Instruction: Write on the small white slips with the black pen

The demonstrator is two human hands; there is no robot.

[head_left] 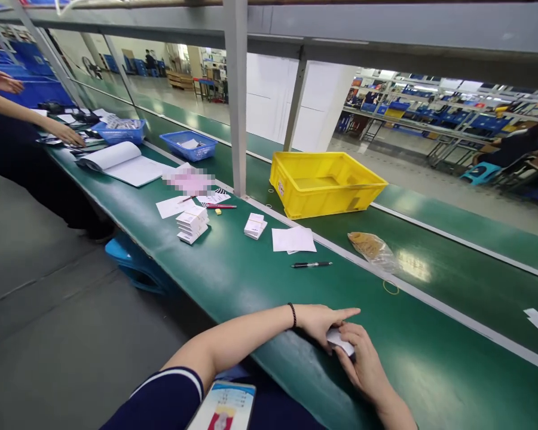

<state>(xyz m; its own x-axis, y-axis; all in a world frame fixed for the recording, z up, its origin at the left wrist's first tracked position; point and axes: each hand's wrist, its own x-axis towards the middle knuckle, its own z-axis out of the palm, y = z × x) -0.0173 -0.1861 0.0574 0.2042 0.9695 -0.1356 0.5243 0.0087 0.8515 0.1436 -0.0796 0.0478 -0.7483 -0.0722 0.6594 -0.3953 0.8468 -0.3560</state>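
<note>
Between my two hands, close to the near edge of the green table, is a small stack of white cards (339,341). My left hand (316,321) grips the stack from its left side, with the index finger stretched out above it. On the other side my right hand (364,360) has its fingers and thumb closed round the stack. The fingers cover much of the cards, and what lies beneath them is hidden. A black pen (311,264) lies beyond my hands, near two white paper sheets (291,239). Banded white card stacks (192,222) and a smaller stack (254,226) stand to the left.
A yellow bin (329,203) sits past the rail, beside a bag of rubber bands (372,248). A loose rubber band (390,288) lies near the rail. Blue baskets (189,147) and an open pad (130,167) are farther left, near another person's arm (40,119). A metal post (237,101) rises from the table.
</note>
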